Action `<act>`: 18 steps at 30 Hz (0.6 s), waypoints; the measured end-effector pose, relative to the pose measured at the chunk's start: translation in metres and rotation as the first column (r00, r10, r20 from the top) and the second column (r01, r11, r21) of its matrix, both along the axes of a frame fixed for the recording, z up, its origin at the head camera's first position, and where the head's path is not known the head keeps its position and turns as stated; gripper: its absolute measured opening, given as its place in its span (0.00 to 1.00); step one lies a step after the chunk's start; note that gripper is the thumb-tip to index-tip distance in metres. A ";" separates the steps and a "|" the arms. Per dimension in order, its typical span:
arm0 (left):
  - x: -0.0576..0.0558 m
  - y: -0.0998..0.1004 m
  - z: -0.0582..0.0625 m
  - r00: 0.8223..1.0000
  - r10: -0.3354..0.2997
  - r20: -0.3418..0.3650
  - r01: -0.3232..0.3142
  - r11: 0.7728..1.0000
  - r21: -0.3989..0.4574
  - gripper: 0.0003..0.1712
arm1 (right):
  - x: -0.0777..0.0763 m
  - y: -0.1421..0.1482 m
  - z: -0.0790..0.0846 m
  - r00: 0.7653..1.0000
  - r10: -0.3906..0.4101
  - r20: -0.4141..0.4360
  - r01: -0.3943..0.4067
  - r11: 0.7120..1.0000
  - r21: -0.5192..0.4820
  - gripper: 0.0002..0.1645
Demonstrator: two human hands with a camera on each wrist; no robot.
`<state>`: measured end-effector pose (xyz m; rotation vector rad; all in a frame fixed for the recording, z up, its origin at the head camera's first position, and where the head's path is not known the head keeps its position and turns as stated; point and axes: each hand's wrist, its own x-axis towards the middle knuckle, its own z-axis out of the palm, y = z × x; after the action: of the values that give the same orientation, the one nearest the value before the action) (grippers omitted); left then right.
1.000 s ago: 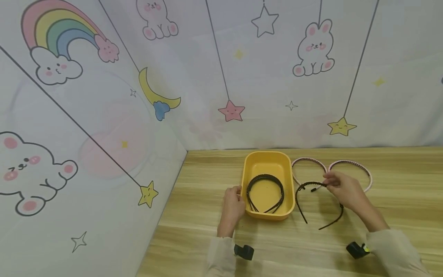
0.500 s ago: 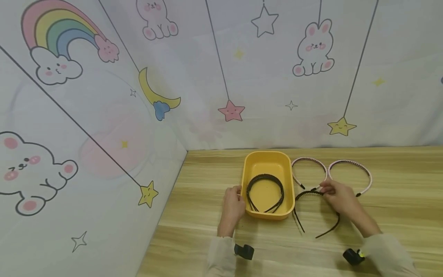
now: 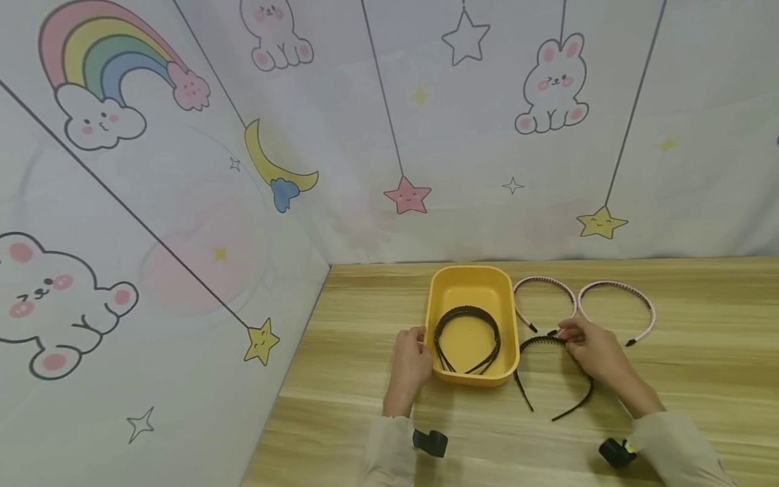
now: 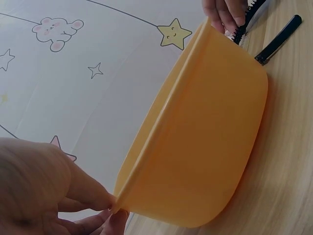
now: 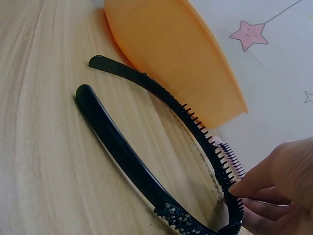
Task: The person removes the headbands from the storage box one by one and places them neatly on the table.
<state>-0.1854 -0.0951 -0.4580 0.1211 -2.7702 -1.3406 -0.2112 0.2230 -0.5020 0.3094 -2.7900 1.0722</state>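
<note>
My left hand (image 3: 410,362) pinches the left rim of a yellow plastic box (image 3: 468,380) between thumb and fingers, as the left wrist view shows up close. Inside the box lie black headbands (image 3: 467,311), stacked together with their ends toward me. Just right of the box, my right hand (image 3: 599,348) pinches another black headband (image 5: 122,152) near the top of its arch. This headband has small comb teeth along the inside and glittery dark stones on the outside. Its two free ends point toward me, close over the table.
Behind the held headband, a pink headband (image 3: 544,279) and a second pink headband (image 3: 617,285) lie side by side on the wooden table (image 3: 341,406). A white wall with cartoon prints (image 3: 462,135) stands along the table's back and left edges.
My right hand has brought the black headband toward me and slightly left, away from the pink headbands. My left hand has stayed at the box rim.
</note>
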 end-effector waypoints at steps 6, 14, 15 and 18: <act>-0.001 0.000 0.000 1.000 0.006 0.000 -0.006 1.000 0.001 0.23 | -0.001 -0.001 -0.001 1.000 0.002 -0.018 -0.002 1.000 -0.007 0.20; 0.000 0.000 -0.001 1.000 0.003 -0.016 -0.003 1.000 -0.001 0.22 | -0.001 0.000 -0.002 0.999 0.009 -0.032 -0.009 1.000 -0.005 0.20; 0.000 0.000 -0.001 1.000 0.002 -0.018 -0.002 1.000 -0.002 0.22 | -0.001 0.000 -0.003 0.999 0.010 -0.034 -0.010 1.000 -0.005 0.20; 0.000 -0.001 -0.001 1.000 -0.003 -0.025 0.003 1.000 -0.003 0.22 | -0.002 0.000 -0.003 0.999 0.014 -0.041 -0.015 1.000 -0.007 0.20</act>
<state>-0.1852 -0.0959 -0.4593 0.0990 -2.7533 -1.3295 -0.2129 0.2229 -0.5054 0.3473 -2.7514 1.0660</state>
